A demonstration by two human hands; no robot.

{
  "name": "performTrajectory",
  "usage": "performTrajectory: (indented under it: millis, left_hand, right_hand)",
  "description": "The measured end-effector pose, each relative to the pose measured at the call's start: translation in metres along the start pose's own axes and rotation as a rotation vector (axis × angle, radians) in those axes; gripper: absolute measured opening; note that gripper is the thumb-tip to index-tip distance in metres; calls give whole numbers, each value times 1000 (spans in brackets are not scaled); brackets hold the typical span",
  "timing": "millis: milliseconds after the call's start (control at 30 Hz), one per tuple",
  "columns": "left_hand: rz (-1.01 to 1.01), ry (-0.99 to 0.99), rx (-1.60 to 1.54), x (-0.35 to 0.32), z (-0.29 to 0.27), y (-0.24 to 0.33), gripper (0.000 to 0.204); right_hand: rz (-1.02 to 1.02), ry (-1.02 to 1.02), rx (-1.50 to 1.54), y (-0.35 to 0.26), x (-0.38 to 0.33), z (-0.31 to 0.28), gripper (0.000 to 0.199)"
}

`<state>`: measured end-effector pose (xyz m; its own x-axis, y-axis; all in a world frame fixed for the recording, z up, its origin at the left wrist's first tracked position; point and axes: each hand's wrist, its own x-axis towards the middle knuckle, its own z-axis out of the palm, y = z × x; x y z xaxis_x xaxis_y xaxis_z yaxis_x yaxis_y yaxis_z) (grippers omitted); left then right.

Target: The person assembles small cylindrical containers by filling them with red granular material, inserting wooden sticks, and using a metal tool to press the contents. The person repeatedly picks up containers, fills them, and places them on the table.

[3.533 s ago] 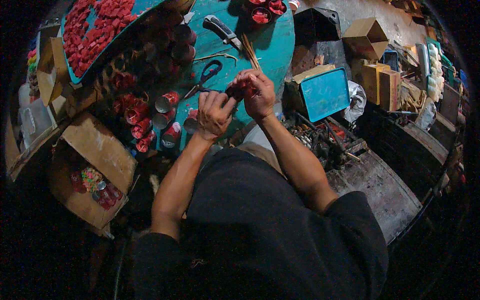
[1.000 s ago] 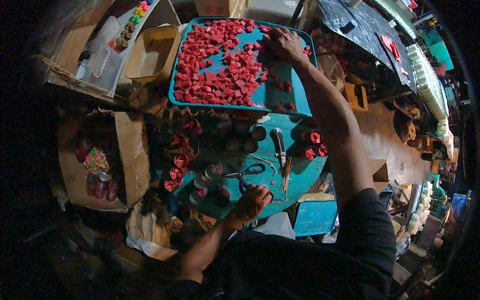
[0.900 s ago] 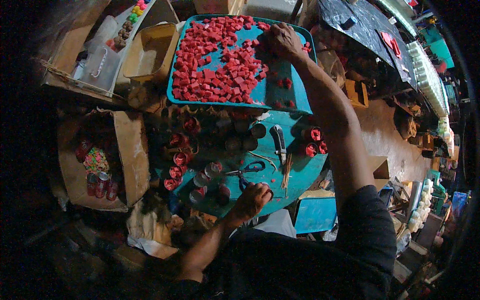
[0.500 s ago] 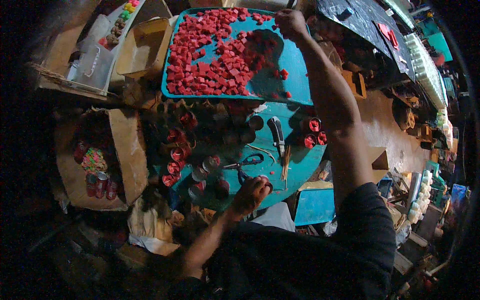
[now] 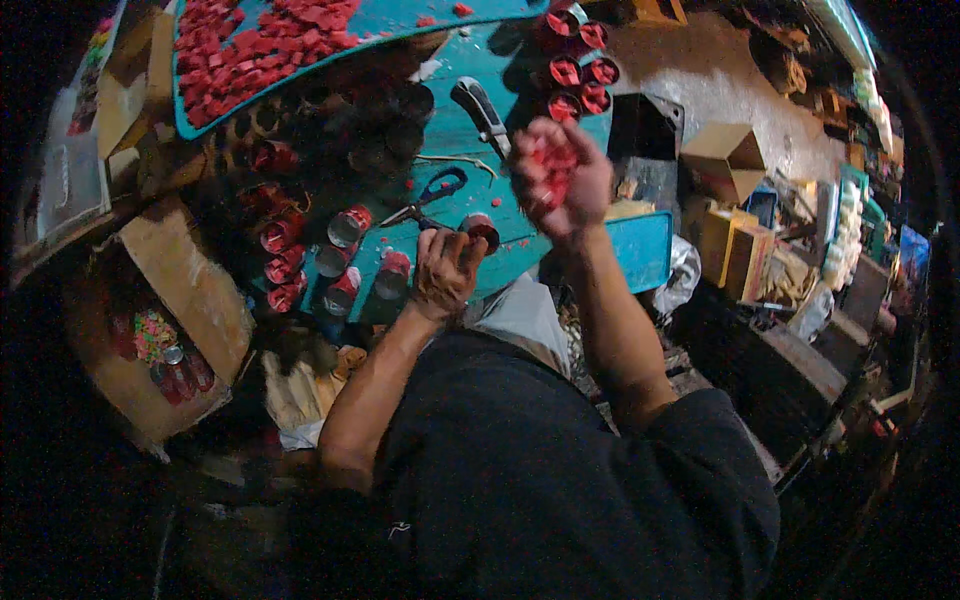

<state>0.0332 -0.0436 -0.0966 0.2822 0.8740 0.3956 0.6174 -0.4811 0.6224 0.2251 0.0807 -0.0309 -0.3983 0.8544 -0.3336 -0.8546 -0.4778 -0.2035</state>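
Note:
My left hand (image 5: 445,272) has its fingers wrapped round a small dark can (image 5: 480,233) near the front of the turquoise table (image 5: 512,272). In my right hand (image 5: 590,190), palm up and fingers curled, lies a clump of red chunks (image 5: 552,170), slightly to the right of that can. Scissors with dark blue handles (image 5: 442,186) lie just behind my left hand. A utility knife (image 5: 478,108) rests farther back, its front end close to my right fingers. Several cans with red pieces inside (image 5: 565,72) stand at the table's right edge.
A turquoise tray (image 5: 195,128) spread with red cubes is at the far left. More cans (image 5: 283,235) stand on the left, beside a cardboard box (image 5: 190,270) holding cans. At right are a blue tray (image 5: 642,255) and an opened carton (image 5: 722,160).
My right hand has come from the far tray back toward the can, now carrying red chunks. My left hand stays on the can. The view has shifted, so the tray is partly cut off.

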Motion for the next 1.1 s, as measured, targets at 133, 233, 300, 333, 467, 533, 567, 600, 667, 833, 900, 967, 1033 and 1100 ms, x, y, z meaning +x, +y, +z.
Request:
performTrajectory:
  millis: [133,233,300,333,467,533,567,600,667,833,900,967,1033,1100]
  left_hand:
    - [59,-222,96,-22,6,-18,15]
    - [96,-231,92,-18,2,-15,24]
    - [107,-246,85,-18,1,-16,28]
    - [117,-253,89,-17,1,-15,28]
    - [157,-239,78,-16,2,-16,29]
    - [170,-232,75,-16,0,-15,31]
    - [173,-244,69,-17,-1,-15,31]
    - [176,-257,63,-18,-2,-15,32]
    - [179,-279,68,-15,-5,-13,31]
    - [127,-154,8,5,-3,-11,26]
    - [59,-193,-48,5,5,-22,24]
    - [-46,-224,-137,8,10,-29,19]
    - [-123,-275,-199,13,8,-32,17]
    - [-196,-307,-235,19,9,-35,15]
  right_hand:
    - [-152,296,-219,53,-48,-49,31]
    - [-292,286,-251,84,-45,-75,23]
    - [-308,227,-317,92,-42,-83,20]
    - [-315,197,-350,94,-41,-88,18]
    - [-339,202,-298,91,-36,-97,19]
    - [-354,304,-296,90,-39,-93,22]
    - [-371,319,-270,92,-39,-90,22]
    - [-389,335,-243,93,-40,-88,22]
    - [-377,373,-248,93,-43,-79,23]
    - [-478,396,-164,94,-56,-80,25]
    - [-531,403,-199,105,-60,-80,25]
    - [-581,381,-238,114,-62,-82,26]
    - [-659,379,-166,122,-56,-87,23]
    - [-671,372,-144,127,-57,-92,22]
